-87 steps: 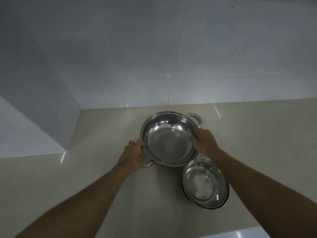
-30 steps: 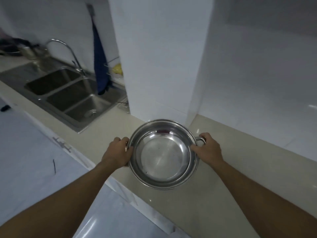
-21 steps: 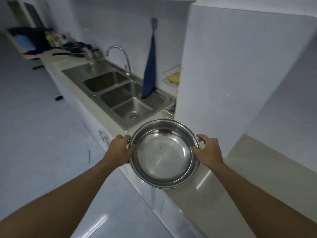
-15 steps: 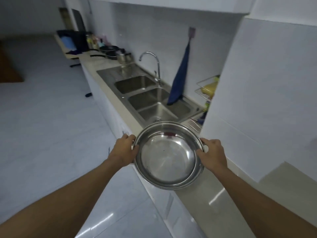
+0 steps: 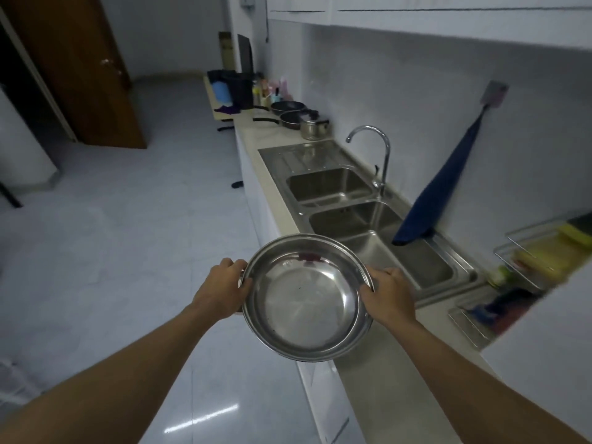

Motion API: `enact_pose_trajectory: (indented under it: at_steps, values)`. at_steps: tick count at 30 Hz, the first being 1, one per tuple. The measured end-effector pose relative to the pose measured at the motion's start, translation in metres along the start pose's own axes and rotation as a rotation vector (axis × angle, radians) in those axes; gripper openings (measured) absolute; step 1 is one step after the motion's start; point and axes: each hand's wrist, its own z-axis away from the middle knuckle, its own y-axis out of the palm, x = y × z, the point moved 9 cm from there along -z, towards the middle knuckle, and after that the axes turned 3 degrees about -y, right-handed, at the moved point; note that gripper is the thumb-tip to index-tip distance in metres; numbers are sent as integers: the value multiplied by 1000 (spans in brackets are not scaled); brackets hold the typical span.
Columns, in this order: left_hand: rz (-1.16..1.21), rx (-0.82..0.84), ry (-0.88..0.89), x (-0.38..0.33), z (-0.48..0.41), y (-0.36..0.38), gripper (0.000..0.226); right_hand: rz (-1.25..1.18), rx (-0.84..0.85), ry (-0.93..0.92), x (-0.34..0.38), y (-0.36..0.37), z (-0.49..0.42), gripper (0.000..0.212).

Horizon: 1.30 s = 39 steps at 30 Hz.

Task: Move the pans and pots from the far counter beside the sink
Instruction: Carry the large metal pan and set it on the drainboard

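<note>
I hold a shallow steel pot in the air over the counter's front edge, just short of the double sink. My left hand grips its left handle and my right hand grips its right handle. The pot is empty and tilted slightly toward me. Beyond the sink, on the far counter, stand two black frying pans and a small steel pot.
A curved faucet rises behind the sink and a blue towel hangs on the wall. A wire rack with sponges sits at the right. The beige counter runs below me, tiled floor and a brown door at the left.
I lifted the pot off the corner counter and turned left with it. The sink has come closer and the far counter with its pans is in view now.
</note>
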Motion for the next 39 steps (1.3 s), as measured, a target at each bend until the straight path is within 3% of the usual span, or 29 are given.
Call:
enact_pose_trajectory:
  at_steps: [12,26,39]
  values:
    - [39,-70,-118,80,-142,-35,33,-2,90,-118,98,85,-176,33]
    - [34,-40,-12,162,-360,-100,35,12,11,-55,201,172,-331,29]
    - [4,-7,52,179,-565,-103,37,-46,-43,0,228,233,-502,24]
